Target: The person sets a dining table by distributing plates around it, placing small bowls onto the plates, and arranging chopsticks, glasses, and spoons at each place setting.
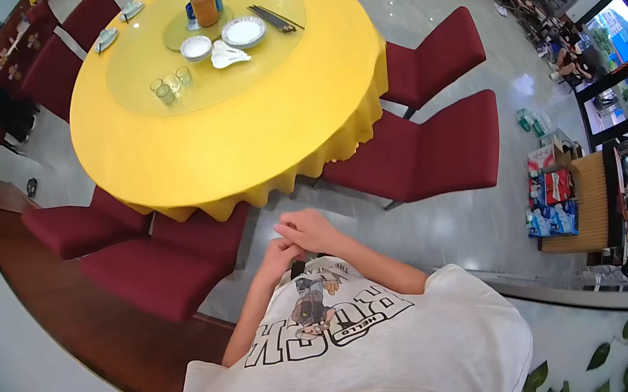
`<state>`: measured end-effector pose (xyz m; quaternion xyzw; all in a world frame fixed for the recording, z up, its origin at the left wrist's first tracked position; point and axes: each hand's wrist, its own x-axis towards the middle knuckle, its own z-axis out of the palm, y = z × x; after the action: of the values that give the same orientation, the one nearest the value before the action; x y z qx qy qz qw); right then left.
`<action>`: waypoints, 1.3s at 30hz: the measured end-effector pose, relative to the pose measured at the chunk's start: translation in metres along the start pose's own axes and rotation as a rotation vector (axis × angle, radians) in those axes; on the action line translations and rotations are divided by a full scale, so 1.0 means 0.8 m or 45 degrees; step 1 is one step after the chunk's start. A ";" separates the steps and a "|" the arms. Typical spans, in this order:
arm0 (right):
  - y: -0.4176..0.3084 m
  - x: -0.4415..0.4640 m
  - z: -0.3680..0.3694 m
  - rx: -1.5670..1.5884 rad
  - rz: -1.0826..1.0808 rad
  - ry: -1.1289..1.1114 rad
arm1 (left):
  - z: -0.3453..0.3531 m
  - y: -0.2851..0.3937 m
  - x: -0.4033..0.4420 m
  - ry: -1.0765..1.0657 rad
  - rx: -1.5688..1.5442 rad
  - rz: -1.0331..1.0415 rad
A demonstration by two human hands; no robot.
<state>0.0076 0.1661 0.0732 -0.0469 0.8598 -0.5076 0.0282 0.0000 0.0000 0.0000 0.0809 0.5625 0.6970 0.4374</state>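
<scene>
My right hand (pixel 309 230) rests over my left hand (pixel 278 258), the two touching in front of my waist. Both have their fingers curled in against each other, and I see no object in either. Part of the left hand's fingers is hidden under the right. Just beyond them is the round table with a yellow cloth (pixel 189 161). On its glass turntable are several small glasses (pixel 166 95), stacked plates (pixel 243 32), white spoons (pixel 228 54), dark chopsticks (pixel 271 19) and a brown pot (pixel 205 7).
Dark red chairs (pixel 447 145) ring the table, with more chairs (pixel 156 274) close on my left. At the right stands a wooden counter (pixel 594 201) beside stacked drink packs (pixel 551 199). People sit farther off, and a leaf-patterned surface lies at lower right.
</scene>
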 end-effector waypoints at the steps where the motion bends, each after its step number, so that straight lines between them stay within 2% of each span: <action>1: 0.001 0.010 -0.004 0.014 0.007 0.035 | 0.002 0.017 0.005 0.028 0.072 0.000; 2: 0.004 0.019 -0.008 0.031 0.016 0.070 | 0.002 0.028 0.013 0.058 0.144 -0.003; 3: 0.020 0.012 -0.057 0.080 0.051 0.049 | 0.046 0.046 0.040 0.080 0.140 -0.063; 6: 0.064 0.032 -0.112 0.195 0.167 0.117 | 0.075 0.072 0.112 -0.037 0.208 -0.024; 10: 0.117 0.053 -0.159 0.257 0.189 0.109 | 0.097 0.083 0.175 -0.048 0.337 -0.054; 13: 0.145 0.060 -0.171 0.342 0.340 0.086 | 0.105 0.084 0.198 -0.069 0.376 -0.092; 15: 0.154 0.071 -0.175 0.280 0.277 0.068 | 0.098 0.086 0.210 0.053 0.459 -0.147; 18: 0.152 0.087 -0.187 0.289 0.308 -0.011 | 0.072 0.076 0.236 0.064 0.329 -0.133; 22: 0.165 0.124 -0.203 0.077 0.252 0.017 | 0.055 0.084 0.283 0.079 0.246 -0.176; 25: 0.168 0.160 -0.209 0.065 0.415 -0.048 | 0.028 0.102 0.323 0.032 0.203 -0.256; 29: 0.180 0.225 -0.206 0.037 0.416 0.029 | -0.027 0.134 0.380 -0.020 0.220 -0.244; 31: 0.186 0.268 -0.203 0.059 0.419 0.043 | -0.065 0.149 0.411 -0.029 0.342 -0.112; 33: 0.193 0.306 -0.199 0.022 0.392 0.012 | -0.100 0.157 0.438 -0.042 0.258 -0.093; 36: 0.194 0.361 -0.205 0.059 0.454 -0.020 | -0.148 0.173 0.478 0.069 0.252 -0.087; 39: 0.210 0.414 -0.210 0.026 0.522 -0.013 | -0.196 0.204 0.523 0.195 0.439 0.000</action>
<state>-0.3467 0.3566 0.0070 0.1268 0.8460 -0.4999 0.1356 -0.4323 0.1840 -0.0749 0.1015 0.7053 0.5944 0.3728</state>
